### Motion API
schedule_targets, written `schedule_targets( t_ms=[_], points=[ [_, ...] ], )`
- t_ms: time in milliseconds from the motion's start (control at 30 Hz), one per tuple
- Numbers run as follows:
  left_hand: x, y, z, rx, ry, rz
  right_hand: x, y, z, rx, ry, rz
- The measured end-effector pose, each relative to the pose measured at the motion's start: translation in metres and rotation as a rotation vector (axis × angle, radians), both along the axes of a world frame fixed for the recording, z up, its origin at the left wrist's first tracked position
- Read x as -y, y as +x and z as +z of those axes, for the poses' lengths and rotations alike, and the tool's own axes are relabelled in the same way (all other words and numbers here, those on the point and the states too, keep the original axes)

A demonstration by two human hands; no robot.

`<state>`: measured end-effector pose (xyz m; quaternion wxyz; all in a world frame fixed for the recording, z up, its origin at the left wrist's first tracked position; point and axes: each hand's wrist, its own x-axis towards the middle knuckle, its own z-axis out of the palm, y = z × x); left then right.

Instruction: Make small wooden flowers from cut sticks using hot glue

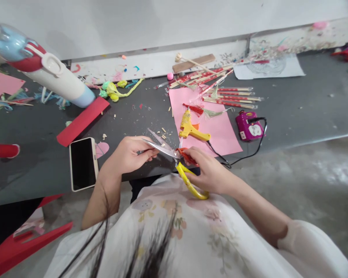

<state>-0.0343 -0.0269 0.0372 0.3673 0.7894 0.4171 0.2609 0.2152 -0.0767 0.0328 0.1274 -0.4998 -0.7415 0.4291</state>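
Observation:
My right hand (213, 170) is closed round a pair of scissors (162, 148) with a yellow handle. The blades are apart and point left across the table's front edge. Orange-red material (186, 156) shows at the right fingers; whether it is part of the scissors I cannot tell. My left hand (136, 154) has its thumb and fingers pinched together beside the blade tips, and what they hold is hidden. Just beyond the hands, a yellow glue gun (193, 129) lies on pink paper (220, 133). Small pale cut bits (163, 135) are scattered near the blades.
A white phone (83, 164) and a red strip (82, 121) lie left, below a tall bottle (58, 73). Wrapped chopsticks (229, 96) lie at the back. A purple box (250, 126) with a black cable stands right. A red stool (26, 247) is lower left.

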Motion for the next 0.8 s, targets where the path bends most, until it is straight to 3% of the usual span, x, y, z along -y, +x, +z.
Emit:
schedule_targets(
  t_ms=[167,433,700,800],
  points=[
    [0.0001,-0.0005,-0.0004,0.082,-0.135,-0.019,-0.0008,-0.0003,0.0005,-0.012,0.003,0.003],
    [-0.001,-0.0022,-0.0024,0.077,-0.15,-0.017,-0.0034,0.0015,0.0012,-0.056,-0.027,-0.01],
    [0.0002,0.0046,-0.0042,-0.016,0.182,0.066,-0.0064,0.0006,0.0058,-0.029,-0.054,-0.055],
    [0.0022,0.0045,-0.0062,-0.081,0.232,0.08,-0.0052,0.0009,0.0024,0.01,-0.06,-0.06]
  ],
)
